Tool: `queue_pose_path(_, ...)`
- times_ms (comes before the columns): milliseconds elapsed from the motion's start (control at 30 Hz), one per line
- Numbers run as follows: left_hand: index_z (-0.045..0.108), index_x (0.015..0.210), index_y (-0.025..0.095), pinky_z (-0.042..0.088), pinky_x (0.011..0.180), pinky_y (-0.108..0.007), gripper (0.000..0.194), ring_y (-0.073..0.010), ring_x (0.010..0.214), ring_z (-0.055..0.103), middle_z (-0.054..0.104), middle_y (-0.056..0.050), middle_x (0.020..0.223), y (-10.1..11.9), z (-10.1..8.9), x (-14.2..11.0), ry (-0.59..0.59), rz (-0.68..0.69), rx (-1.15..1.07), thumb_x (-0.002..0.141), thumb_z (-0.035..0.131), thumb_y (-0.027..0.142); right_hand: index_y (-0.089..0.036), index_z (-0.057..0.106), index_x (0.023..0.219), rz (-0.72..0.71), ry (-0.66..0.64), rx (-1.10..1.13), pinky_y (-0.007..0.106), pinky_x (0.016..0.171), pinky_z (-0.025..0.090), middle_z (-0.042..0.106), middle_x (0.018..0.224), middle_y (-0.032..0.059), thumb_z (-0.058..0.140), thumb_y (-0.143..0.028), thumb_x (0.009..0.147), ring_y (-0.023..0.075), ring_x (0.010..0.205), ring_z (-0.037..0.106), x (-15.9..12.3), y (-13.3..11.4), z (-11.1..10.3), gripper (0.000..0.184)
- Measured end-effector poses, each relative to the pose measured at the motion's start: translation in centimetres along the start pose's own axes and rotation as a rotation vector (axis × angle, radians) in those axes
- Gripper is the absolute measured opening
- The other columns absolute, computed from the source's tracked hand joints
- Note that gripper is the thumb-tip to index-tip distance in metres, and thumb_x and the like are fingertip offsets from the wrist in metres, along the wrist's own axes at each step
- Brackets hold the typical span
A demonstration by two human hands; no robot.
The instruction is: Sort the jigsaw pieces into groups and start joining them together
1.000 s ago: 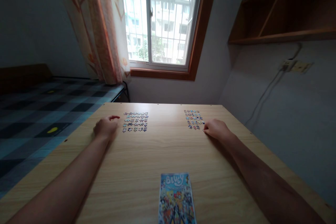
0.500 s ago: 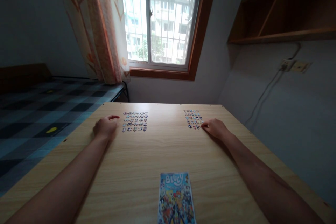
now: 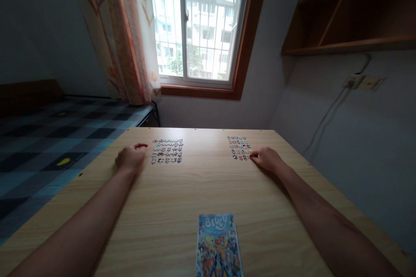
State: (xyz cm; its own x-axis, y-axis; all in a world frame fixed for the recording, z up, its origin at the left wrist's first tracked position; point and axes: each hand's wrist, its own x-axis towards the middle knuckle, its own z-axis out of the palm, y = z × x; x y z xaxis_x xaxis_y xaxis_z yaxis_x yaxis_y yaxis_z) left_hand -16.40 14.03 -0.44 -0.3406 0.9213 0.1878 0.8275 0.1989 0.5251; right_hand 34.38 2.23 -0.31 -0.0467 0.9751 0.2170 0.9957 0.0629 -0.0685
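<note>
On the left of the tabletop, several rows of small jigsaw puzzle pieces (image 3: 167, 154) are laid out. A second set of puzzle pieces (image 3: 239, 147) lies in rows toward the right. My left hand (image 3: 130, 156) rests beside the left set with nothing visible in it; its index finger points toward the pieces and the other fingers curl loosely. At the right end of the second set's lowest row, my right hand (image 3: 265, 158) pinches a puzzle piece between thumb and fingertips, mostly hidden by them. A colourful "Bluey" picture sheet (image 3: 219, 244) lies near me.
The light wooden table (image 3: 182, 194) carries all of this. A bed with a checked cover (image 3: 81, 125) stands along the left. Beyond the far edge are a curtain (image 3: 130, 39) and a barred window (image 3: 208, 30). A wooden shelf (image 3: 351, 45) hangs at the right.
My right hand has moved slightly left and away from me with the puzzle piece, up to the end of the lowest row. My left hand has stayed in place.
</note>
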Motion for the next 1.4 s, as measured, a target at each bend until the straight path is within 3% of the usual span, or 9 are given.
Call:
queue_pose_path(133,0.075,0.106,0.027,0.045,0.069,-0.036,0.037,-0.0284,0.079,0.063,0.070,-0.008,0.079,0.7,-0.5,-0.6,0.034,-0.037,-0.010,0.079,0.053,0.038,-0.030,0.077,0.102,0.148,0.146,0.013,0.028,0.077,0.047,0.076,0.103,0.0017,0.052,-0.040,0.090,0.0209,0.094,0.067,0.0,1.6,0.6,0.029)
queue_pose_path(300,0.076,0.107,0.027,0.044,0.069,-0.036,0.037,-0.0284,0.077,0.063,0.070,-0.008,0.079,1.0,-0.7,-0.8,0.033,-0.041,0.002,0.079,0.053,0.037,-0.019,0.071,0.118,0.305,0.234,0.030,0.029,0.092,0.046,0.072,0.116,0.0091,0.044,-0.029,0.093,0.0214,0.104,0.064,0.0,4.3,2.6,0.038)
queue_pose_path(533,0.075,0.107,0.027,0.044,0.070,-0.036,0.038,-0.0292,0.081,0.064,0.072,-0.009,0.083,0.8,-0.6,-0.7,0.028,-0.046,0.010,0.079,0.053,0.037,-0.020,0.061,0.134,0.436,0.163,0.022,0.037,0.101,0.043,0.063,0.133,0.0117,0.049,-0.034,0.090,0.0281,0.119,0.058,0.7,5.6,4.6,0.048)
queue_pose_path(1000,0.074,0.106,0.021,0.049,0.085,-0.036,0.031,-0.0298,0.101,0.065,0.073,-0.011,0.110,-0.1,0.6,0.1,0.175,-0.051,-0.079,0.082,0.056,0.029,-0.022,0.036,0.153,0.594,-0.056,-0.039,0.051,0.118,0.020,0.033,0.160,0.0093,0.022,-0.047,0.099,0.0283,0.146,0.029,0.5,5.0,6.1,0.061)
queue_pose_path(1400,0.073,0.104,0.017,0.048,0.086,-0.038,0.031,-0.0316,0.103,0.063,0.071,-0.016,0.108,0.1,1.0,-0.5,0.176,0.009,0.076,0.084,0.051,0.025,-0.027,0.034,0.154,0.614,-0.095,-0.045,0.055,0.117,0.018,0.031,0.161,0.0079,0.019,-0.053,0.098,0.0306,0.147,0.027,-0.5,4.6,5.9,0.063)
